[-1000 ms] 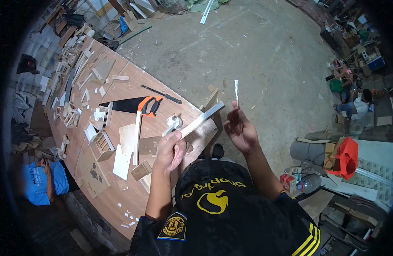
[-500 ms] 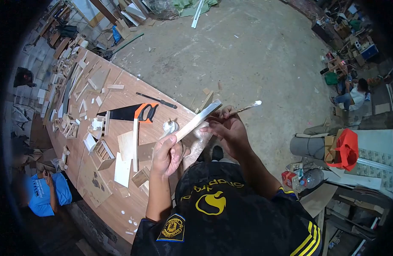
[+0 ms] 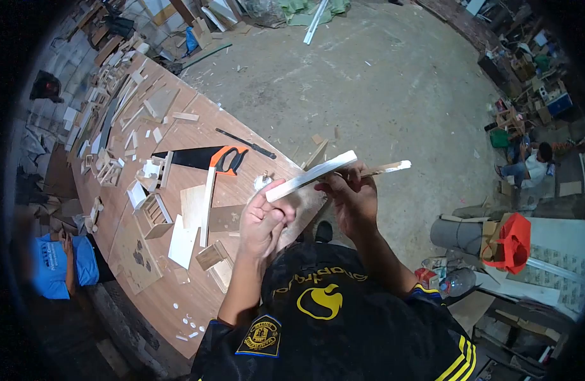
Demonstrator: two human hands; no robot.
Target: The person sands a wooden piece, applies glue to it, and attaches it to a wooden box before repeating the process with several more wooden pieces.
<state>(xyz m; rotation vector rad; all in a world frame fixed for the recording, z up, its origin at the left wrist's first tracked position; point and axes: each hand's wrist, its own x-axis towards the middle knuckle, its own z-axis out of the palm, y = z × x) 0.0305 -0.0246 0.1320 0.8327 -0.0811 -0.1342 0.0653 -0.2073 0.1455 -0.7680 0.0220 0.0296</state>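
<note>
A pale wooden strip [image 3: 311, 176] is held up over the table's edge, its lower left end in the fingers of my left hand [image 3: 261, 222]. My right hand [image 3: 353, 197] is closed near the strip's other end, around a thin stick [image 3: 386, 169] with a white tip that points right. A small white container [image 3: 263, 182] stands on the table just beyond my left hand. Behind it lie a handsaw [image 3: 200, 160] with an orange and black handle and a dark narrow tool [image 3: 245, 143].
The wooden table [image 3: 178, 279] carries small wooden frames, a white board [image 3: 183, 242] and many offcuts. One person in a blue shirt [image 3: 64, 267] is at the left; another person [image 3: 535, 164] sits far right. A red bag [image 3: 511, 242] hangs at the right.
The strip has turned and now shows a different face, its far end further right. Both hands and the stick have shifted right in view. The whole scene has shifted slightly as the camera moved.
</note>
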